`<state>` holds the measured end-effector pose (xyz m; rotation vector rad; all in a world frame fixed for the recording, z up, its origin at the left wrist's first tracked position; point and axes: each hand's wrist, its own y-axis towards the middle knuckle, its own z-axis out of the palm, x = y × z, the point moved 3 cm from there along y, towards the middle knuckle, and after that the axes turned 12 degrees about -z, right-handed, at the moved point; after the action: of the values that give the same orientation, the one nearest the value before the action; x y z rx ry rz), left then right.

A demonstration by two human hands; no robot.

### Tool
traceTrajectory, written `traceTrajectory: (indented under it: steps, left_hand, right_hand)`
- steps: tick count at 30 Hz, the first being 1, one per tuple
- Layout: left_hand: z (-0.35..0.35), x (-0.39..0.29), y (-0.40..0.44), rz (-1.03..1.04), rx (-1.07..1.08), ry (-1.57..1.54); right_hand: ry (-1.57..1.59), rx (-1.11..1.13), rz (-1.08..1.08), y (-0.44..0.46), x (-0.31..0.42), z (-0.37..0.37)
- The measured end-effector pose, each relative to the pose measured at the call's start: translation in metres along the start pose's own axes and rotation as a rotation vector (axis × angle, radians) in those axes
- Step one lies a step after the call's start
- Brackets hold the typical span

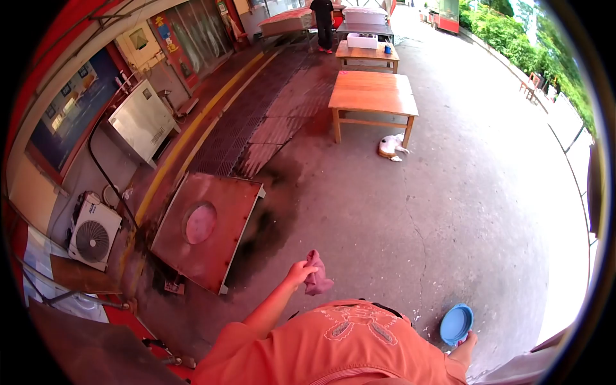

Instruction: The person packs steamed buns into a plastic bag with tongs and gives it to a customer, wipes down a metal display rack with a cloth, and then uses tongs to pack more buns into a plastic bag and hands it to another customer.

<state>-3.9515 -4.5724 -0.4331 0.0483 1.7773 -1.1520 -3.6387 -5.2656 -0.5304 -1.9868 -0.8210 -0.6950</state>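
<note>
In front of my body, my left hand (299, 273) is closed on a bunched, dull pink cloth (317, 276), which hangs down from the fingers. Down at my right side, my right hand (467, 345) grips the rim of a round, shallow blue basin (456, 323). The basin is tilted so that its inside faces me, and I make out nothing in it. Part of the right arm is hidden by my shirt.
A low metal stand with a round opening (173, 256) is ahead on the left. Wooden tables (373, 92) stand farther off, with a white and tan animal (393, 146) lying by a table leg. A person (323, 22) stands at the back. An air-conditioner unit (94, 232) is at left.
</note>
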Motion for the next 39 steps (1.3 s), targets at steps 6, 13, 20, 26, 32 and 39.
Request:
traceTrajectory:
  steps: [6,13,20,26,32,39]
  left_hand:
    - [0.002,-0.004,0.000,-0.006,0.000,0.023]
    - [0.002,-0.005,-0.004,-0.030,-0.006,0.023]
    - [0.001,-0.004,0.006,0.011,-0.037,0.024]
    - [0.002,0.003,0.005,-0.035,-0.010,0.001]
    - [0.004,-0.002,-0.002,-0.022,-0.011,0.007]
    - [0.005,-0.005,0.001,0.022,0.015,0.026]
  right_hand:
    - [-0.020,-0.025,0.053,0.016,0.001,-0.004]
    - [-0.035,-0.054,0.109,0.025,0.002,-0.009]
    - [-0.039,-0.068,0.139,0.029,0.001,-0.006]
    - [-0.036,-0.035,0.183,0.030,0.008,0.013]
    - [-0.006,-0.030,0.229,0.033,0.017,0.019]
    - [0.128,-0.197,0.200,0.030,0.055,-0.051]
